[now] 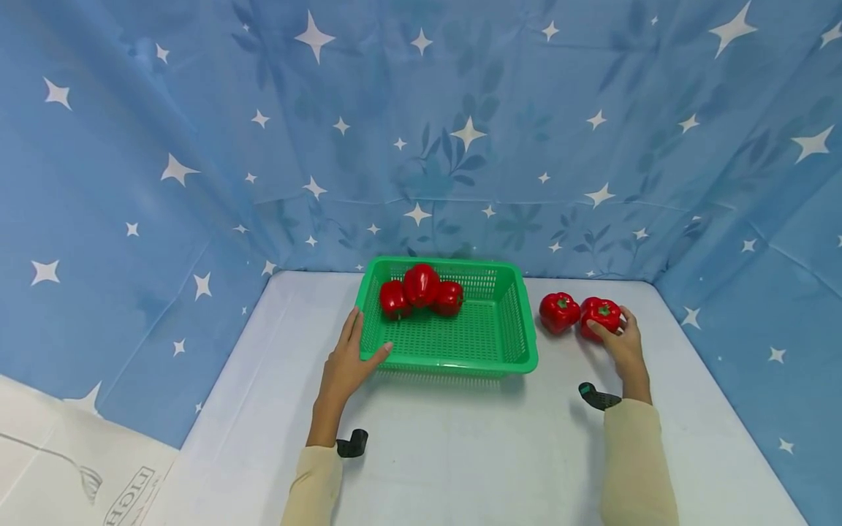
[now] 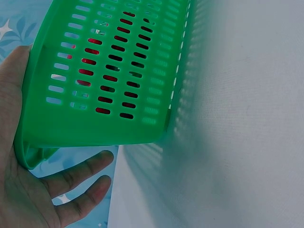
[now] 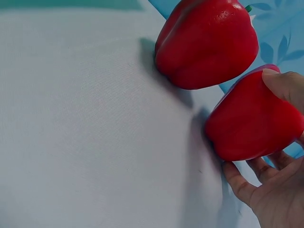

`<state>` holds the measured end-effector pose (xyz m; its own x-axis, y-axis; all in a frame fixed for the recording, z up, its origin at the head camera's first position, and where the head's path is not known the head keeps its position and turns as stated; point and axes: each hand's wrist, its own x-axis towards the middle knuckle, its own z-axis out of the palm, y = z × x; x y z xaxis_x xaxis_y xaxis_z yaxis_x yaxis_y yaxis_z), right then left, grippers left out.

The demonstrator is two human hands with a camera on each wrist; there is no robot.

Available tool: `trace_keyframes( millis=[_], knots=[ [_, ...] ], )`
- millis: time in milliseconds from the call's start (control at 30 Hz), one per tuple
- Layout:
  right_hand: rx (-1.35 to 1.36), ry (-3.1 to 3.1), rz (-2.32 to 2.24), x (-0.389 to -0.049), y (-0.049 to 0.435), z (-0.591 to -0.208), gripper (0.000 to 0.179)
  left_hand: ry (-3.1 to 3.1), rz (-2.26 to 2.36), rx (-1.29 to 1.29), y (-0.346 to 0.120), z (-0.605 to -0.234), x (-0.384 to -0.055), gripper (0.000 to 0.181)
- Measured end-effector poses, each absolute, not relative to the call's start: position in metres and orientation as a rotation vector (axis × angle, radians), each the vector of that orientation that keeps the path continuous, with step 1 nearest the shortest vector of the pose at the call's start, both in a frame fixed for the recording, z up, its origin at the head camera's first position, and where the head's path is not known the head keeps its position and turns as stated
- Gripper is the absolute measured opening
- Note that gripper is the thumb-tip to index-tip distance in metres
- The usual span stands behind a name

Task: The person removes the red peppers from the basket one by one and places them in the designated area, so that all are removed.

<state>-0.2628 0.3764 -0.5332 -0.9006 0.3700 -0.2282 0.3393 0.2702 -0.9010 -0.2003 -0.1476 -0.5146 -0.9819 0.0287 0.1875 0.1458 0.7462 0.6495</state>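
My right hand (image 1: 626, 345) holds a red bell pepper (image 1: 600, 315) right of the basket, thumb on one side and fingers curled round the other. In the right wrist view that bell pepper (image 3: 256, 118) sits between the thumb and fingers, close over the white surface. Another red bell pepper (image 1: 559, 313) stands just left of it. My left hand (image 1: 345, 369) rests at the near left corner of a green basket (image 1: 430, 363), its fingers straight along the side and its thumb over the front rim. Two extended fingers (image 2: 80, 173) show past the basket's end in the left wrist view.
Three red bell peppers (image 1: 421, 285) lie together in the basket's back left part. The white table (image 1: 460, 453) ends at a blue star-patterned curtain (image 1: 421, 146) behind and at both sides. A printed cloth (image 1: 79, 460) lies at the lower left.
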Motion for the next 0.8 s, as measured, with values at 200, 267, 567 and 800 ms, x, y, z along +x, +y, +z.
trace_keyframes(
  millis=[200, 267, 567, 800],
  knots=[
    [-0.659, -2.512, 1.711, -0.2622, 0.3769, -0.5313, 0.093, -2.784, -1.052, -0.139, -0.1480, -0.5151, -0.2010, 0.095],
    [-0.644, -2.516, 1.708, -0.2621, 0.3768, -0.5311, 0.094, -2.782, -1.048, -0.138, -0.1477, -0.5150, -0.2009, 0.095],
    [-0.627, -2.504, 1.718, -0.2597, 0.3755, -0.5286, 0.095, -2.787, -1.061, -0.129, -0.1464, -0.5137, -0.2004, 0.094],
    [-0.577, -2.521, 1.726, -0.2596, 0.3723, -0.5294, 0.094, -2.789, -1.055, -0.128, -0.1479, -0.5133, -0.1992, 0.095]
  ],
)
